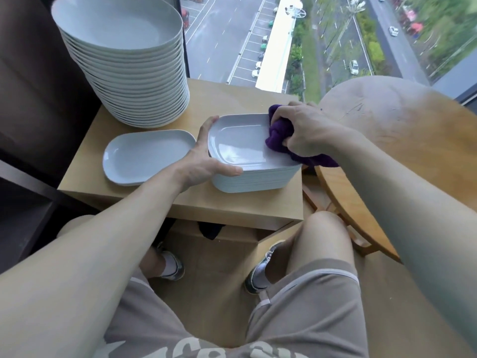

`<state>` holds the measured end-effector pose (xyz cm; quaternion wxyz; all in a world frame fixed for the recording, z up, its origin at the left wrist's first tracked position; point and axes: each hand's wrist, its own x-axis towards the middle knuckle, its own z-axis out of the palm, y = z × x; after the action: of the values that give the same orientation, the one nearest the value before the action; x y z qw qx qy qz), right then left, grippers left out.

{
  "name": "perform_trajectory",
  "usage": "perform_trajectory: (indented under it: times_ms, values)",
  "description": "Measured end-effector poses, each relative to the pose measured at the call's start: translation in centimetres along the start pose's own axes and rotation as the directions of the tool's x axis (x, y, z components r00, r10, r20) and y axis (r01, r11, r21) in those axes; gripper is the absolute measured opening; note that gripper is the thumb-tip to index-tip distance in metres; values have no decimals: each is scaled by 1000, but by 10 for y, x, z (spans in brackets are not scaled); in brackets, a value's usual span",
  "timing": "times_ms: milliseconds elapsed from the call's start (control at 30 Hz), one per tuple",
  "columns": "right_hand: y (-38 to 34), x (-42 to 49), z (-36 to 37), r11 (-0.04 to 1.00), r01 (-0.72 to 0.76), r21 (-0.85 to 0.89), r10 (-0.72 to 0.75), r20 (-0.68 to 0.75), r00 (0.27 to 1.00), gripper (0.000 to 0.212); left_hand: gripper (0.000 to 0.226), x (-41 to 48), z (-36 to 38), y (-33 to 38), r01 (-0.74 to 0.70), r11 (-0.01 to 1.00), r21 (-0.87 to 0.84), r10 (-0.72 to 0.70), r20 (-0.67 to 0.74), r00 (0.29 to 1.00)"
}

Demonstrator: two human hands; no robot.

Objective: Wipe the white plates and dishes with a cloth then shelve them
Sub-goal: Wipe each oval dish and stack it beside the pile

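**Wiping dishes by a high window**

A small wooden worktop [232,202] stood beside a window over a street. On it, the left hand [204,161] gripped a stack of dishes [247,177] by its rim; the right hand [302,130] pinched a purple cloth [278,135] against the top dish. Glazed, likely slippery and breakable, they wanted holding by the edges.

The left hand [204,161] and right hand [302,130] are bare, as are both arms [103,241] right up to the frame's edge. The person wears loose taupe shorts [296,313] with a pale stripe [263,303] near the hem and large whitish lettering [206,351] across the front, partly cut off. Knees and shins are bare. On the feet are white socks [168,268] and dark grey shoes [178,272] with pale laces [268,255]
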<state>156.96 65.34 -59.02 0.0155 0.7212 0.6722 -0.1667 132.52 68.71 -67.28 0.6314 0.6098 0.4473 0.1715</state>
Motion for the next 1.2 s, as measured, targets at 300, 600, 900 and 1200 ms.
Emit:
perform_trajectory:
  times_ms: [300,600,900,1200]
  values:
    - [-36,14,26,986,-168,-16,159,-243,957,42,125,1,-3,-3,-9,1000,24,8,25,1000]
    - [-60,5,31,988,100,-114,-126,-250,960,41,126,4,-7,-7,-1,1000,29,-1,51,999]
    - [-64,-12,41,985,127,-116,-148,-202,968,43,125,0,-4,-4,7,1000,-11,-7,40,999]
    - [-61,-16,45,994,82,-75,-97,-224,970,45,122,-6,-4,4,39,999,31,-40,23,999]
